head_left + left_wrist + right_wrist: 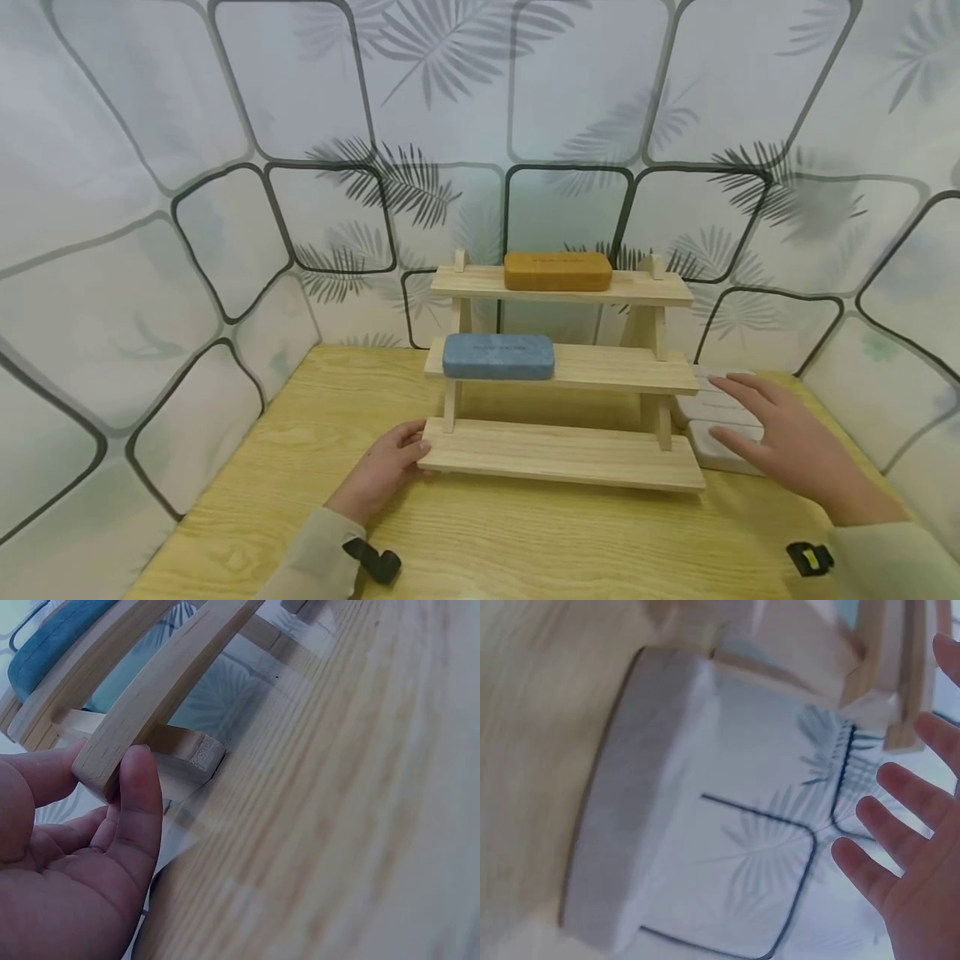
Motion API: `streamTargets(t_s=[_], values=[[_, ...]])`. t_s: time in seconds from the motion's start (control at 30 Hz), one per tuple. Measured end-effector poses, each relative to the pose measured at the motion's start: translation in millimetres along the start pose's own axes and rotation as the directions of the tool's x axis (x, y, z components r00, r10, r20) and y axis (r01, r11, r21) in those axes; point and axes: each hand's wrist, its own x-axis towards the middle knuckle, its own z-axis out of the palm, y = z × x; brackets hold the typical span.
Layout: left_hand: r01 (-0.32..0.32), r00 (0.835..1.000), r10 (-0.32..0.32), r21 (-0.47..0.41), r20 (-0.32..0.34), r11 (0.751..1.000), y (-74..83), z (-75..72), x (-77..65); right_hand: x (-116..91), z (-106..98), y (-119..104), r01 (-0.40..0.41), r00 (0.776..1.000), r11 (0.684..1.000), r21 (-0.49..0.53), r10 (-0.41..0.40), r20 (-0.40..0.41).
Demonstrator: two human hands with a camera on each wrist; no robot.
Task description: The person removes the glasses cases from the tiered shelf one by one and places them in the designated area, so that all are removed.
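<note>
A three-tier wooden display stand (558,454) stands on the table. My left hand (382,467) pinches the left end of its lowest board (169,682) between thumb and fingers. On the top tier lies an orange glasses case (557,272); a blue glasses case (498,358) sits toward the left of the middle tier. To the right of the stand, my right hand (795,442) hovers with fingers spread and holds nothing. Beneath and beyond it are two white cases on the table, a nearer one (720,450) and a farther one (723,407), partly hidden by the hand and stand.
The wood-grain table (300,508) is bounded by patterned cloth walls (450,108) at the back and both sides. The stand's back posts rise as small tabs (657,267) above the top tier.
</note>
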Motion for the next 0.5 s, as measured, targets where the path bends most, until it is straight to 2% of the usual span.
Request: streamTargets(t_s=[0.27,0.5], values=[[-0.011,1.0,0.011,0.009,-0.012,1.0,3.4,2.7,-1.3,12,-5,-29,0.089,0.995,0.996,-0.02,-0.09,-0.05],[0.0,0.999,0.0,0.0,-0.037,1.0,3.5,4.1,-1.0,24,-2,-53,0.118,0.991,0.993,0.006,-0.118,-0.058]])
